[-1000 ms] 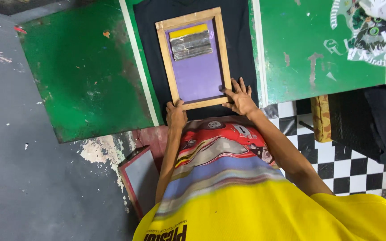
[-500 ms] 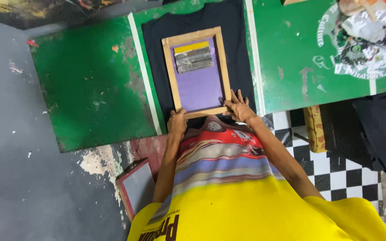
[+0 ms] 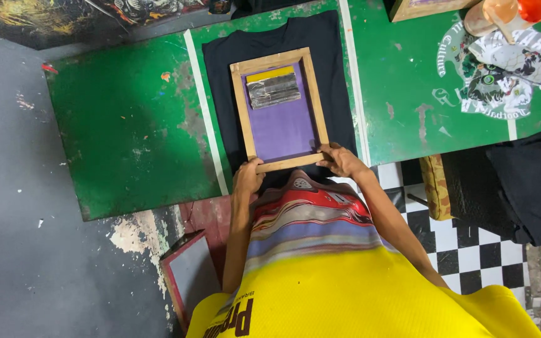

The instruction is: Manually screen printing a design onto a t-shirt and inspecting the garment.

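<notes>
A wooden printing frame (image 3: 239,106) with a purple screen lies flat on a black shirt (image 3: 217,81) spread over the green table (image 3: 126,125). A grey squeegee (image 3: 274,91) rests inside the frame near its far end, below a yellow strip. My left hand (image 3: 247,178) grips the frame's near left corner. My right hand (image 3: 340,160) holds the near right corner, fingers on the wooden edge. My yellow and striped shirt fills the bottom of the view.
Printed paper cutouts (image 3: 502,69), a pink cup and a red lid sit at the table's far right. A second framed screen (image 3: 189,275) leans on the floor by my left side. Black cloth (image 3: 527,181) is piled on the right over the checkered floor.
The view has shifted so the table sits lower and closer. My hands have moved from flat on the frame's near edge to holding its two near corners.
</notes>
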